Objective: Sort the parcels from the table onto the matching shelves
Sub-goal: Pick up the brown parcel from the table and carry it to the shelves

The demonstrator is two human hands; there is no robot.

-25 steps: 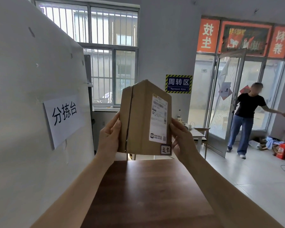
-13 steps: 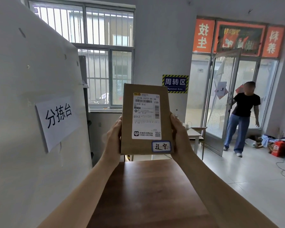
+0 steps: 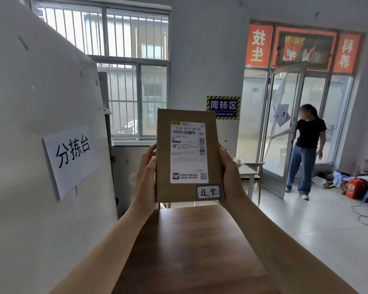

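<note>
Held parcel [image 3: 187, 155] above bare table [image 3: 189, 251]

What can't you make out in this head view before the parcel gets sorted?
- Shelves: none in the head view, outside the frame.
- Fine print on the shipping label of the parcel: too small; only "E012" and the top code read.
- Parcel's back and fingers behind it: hidden by the parcel; left hand and right hand show only at its sides.
- Table near end: cut off by the bottom edge.
- White board: blocks everything behind it.
</note>
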